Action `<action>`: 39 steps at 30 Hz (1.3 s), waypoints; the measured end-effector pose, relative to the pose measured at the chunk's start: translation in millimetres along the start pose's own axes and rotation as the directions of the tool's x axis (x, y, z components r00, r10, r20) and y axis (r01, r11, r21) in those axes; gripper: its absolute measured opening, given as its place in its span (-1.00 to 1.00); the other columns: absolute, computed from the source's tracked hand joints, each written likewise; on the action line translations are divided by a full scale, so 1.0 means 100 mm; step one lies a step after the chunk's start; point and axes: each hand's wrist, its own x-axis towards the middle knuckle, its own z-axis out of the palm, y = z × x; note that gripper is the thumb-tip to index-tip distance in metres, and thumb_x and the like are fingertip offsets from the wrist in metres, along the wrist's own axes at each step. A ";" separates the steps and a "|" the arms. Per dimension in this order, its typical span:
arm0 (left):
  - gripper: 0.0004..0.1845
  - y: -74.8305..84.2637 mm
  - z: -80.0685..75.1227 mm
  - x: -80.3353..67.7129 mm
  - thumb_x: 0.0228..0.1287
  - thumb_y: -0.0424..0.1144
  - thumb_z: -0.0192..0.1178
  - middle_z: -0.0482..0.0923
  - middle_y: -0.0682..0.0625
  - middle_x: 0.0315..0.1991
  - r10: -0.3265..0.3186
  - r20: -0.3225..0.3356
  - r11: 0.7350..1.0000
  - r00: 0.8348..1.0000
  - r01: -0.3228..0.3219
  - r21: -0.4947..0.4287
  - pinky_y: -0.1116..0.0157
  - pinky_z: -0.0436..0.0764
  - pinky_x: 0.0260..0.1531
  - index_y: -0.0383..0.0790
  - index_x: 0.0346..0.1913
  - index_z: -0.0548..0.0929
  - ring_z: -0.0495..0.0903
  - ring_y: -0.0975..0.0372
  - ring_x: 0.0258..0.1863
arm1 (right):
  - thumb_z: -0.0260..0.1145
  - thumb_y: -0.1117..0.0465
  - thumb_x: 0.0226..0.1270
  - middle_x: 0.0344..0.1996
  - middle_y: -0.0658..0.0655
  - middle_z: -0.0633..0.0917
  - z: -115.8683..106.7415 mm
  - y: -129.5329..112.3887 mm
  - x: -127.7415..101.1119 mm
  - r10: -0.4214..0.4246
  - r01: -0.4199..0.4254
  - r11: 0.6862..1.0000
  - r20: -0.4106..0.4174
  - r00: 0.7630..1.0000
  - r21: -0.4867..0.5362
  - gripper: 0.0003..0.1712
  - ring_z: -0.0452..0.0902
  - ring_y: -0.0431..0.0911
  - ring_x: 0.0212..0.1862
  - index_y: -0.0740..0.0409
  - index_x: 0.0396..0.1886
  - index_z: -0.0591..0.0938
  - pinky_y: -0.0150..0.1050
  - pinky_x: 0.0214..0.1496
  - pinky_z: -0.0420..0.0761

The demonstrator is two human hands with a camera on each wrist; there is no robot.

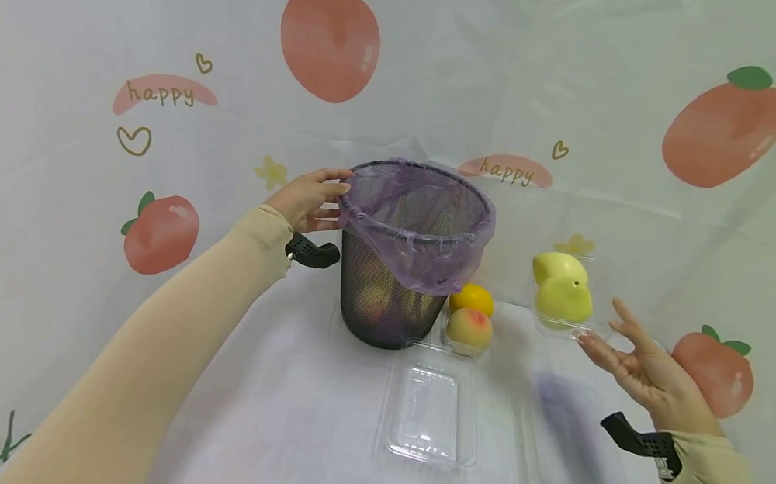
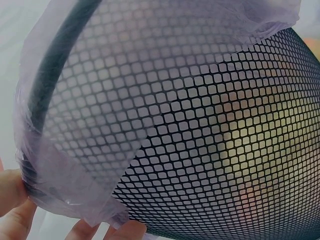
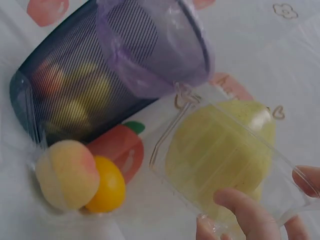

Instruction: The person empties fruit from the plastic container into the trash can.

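Observation:
A black mesh bin (image 1: 389, 304) lined with a purple bag (image 1: 424, 230) stands mid-table, and several fruits show through its mesh (image 2: 225, 150). My left hand (image 1: 334, 202) rests against the bin's left rim, its fingers (image 2: 10, 192) touching the bag's hem (image 2: 65, 165). My right hand (image 1: 607, 333) is spread palm up to the right of the bin. Its fingertips (image 3: 245, 210) touch a clear tray of yellow-green pears (image 1: 561, 294) (image 3: 225, 160), which is lifted off the table.
A peach (image 1: 469, 329) (image 3: 65, 172) and an orange (image 1: 472, 298) (image 3: 107, 185) sit in a clear tray right of the bin. An empty clear tray (image 1: 431, 414) lies in front, another blurred one (image 1: 579, 447) under my right hand. A fruit-print cloth hangs behind.

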 end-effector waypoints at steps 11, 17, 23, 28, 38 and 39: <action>-0.51 0.00 -0.01 -0.01 0.52 -0.19 -0.05 0.35 0.06 -0.02 0.001 0.013 1.000 1.000 -0.001 -0.002 0.23 0.52 0.05 0.15 0.44 0.28 0.46 0.20 -0.05 | -0.06 0.31 0.56 0.40 -0.28 -0.62 0.47 0.03 0.01 -0.085 0.082 0.992 -0.025 0.996 -0.091 -0.54 0.59 0.33 -0.02 -0.24 0.05 0.69 -0.39 0.00 0.62; -0.52 0.01 0.00 -0.01 0.52 -0.19 -0.04 0.36 0.04 0.00 -0.006 0.003 1.000 1.000 0.006 -0.007 0.24 0.54 0.03 0.16 0.42 0.30 0.47 0.20 -0.06 | -0.01 0.36 0.52 0.41 -0.23 -0.62 0.79 -0.04 0.03 -0.136 0.128 0.978 -0.043 0.990 -0.163 -0.52 0.63 0.31 -0.06 -0.26 0.00 0.70 -0.44 -0.27 0.66; -0.52 0.01 0.00 -0.02 0.51 -0.19 -0.04 0.37 0.03 -0.01 -0.006 0.006 1.000 1.000 0.006 -0.008 0.25 0.55 0.00 0.16 0.42 0.30 0.48 0.20 -0.08 | 0.04 0.44 0.46 0.41 -0.18 -0.42 1.09 -0.09 0.09 -0.189 0.165 0.957 -0.081 0.979 -0.237 -0.48 0.64 0.30 -0.13 -0.30 -0.04 0.70 -0.29 0.04 0.62; -0.52 0.01 0.01 -0.02 0.52 -0.19 -0.04 0.36 0.01 0.05 -0.004 0.003 1.000 1.000 0.004 -0.008 0.23 0.53 0.05 0.17 0.43 0.30 0.48 0.20 -0.07 | 0.08 0.44 0.44 0.44 -0.28 -0.43 1.32 -0.11 0.14 -0.222 0.191 0.948 -0.100 0.970 -0.255 -0.48 0.46 0.14 0.17 -0.32 -0.06 0.71 -0.24 0.16 0.56; -0.52 0.01 0.01 -0.02 0.52 -0.19 -0.05 0.28 -0.06 0.29 -0.008 -0.003 1.000 1.000 0.008 -0.012 0.22 0.52 0.07 0.17 0.43 0.30 0.46 0.17 -0.01 | 0.27 0.40 0.33 0.45 -0.32 -0.30 1.63 -0.07 0.27 -0.311 0.268 0.920 -0.115 0.944 -0.287 -0.51 -0.23 -0.27 0.50 -0.36 -0.03 0.71 -0.20 0.16 0.57; -0.52 0.01 0.01 -0.02 0.52 -0.19 -0.05 0.29 -0.06 0.29 -0.008 -0.003 1.000 1.000 0.008 -0.011 0.23 0.53 0.06 0.17 0.42 0.30 0.46 0.17 -0.01 | 0.27 0.38 0.33 0.46 -0.31 -0.30 1.65 -0.05 0.28 -0.326 0.281 0.908 -0.100 0.940 -0.311 -0.48 -0.27 -0.29 0.51 -0.41 0.02 0.67 -0.22 0.16 0.56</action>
